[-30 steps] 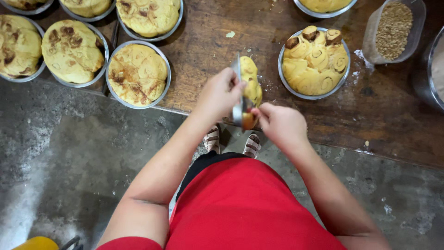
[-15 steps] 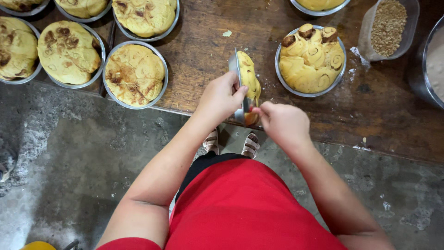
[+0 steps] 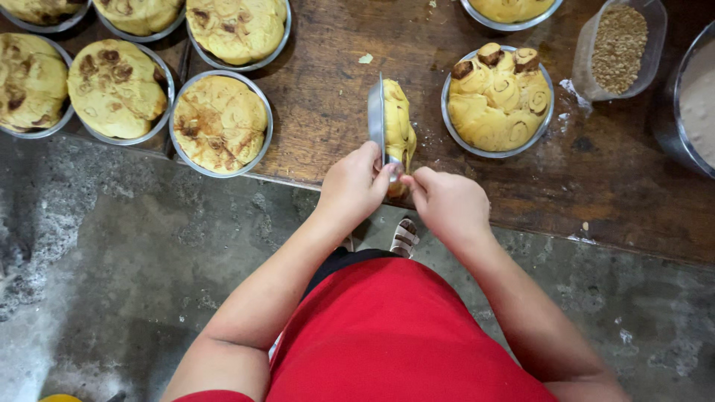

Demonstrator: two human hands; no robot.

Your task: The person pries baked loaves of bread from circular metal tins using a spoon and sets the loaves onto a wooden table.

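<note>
Between both hands [image 3: 402,190]: tilted pan [image 3: 376,119] of dough [image 3: 398,123], fingers pinching its near rim.

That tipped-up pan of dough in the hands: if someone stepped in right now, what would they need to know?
Left hand: grips the near rim of a round metal pan tipped on its edge at the wooden table's front edge.
Right hand: fingertips pinch the near end of the yellow dough in that pan.
Nearby: a pan of rolled dough pieces lies flat to the right, a tub of brown crumbs beyond it, and filled pans sit to the left.
Done: those pans are filled.
Left: the tipped pan is not yet lying flat.
</note>
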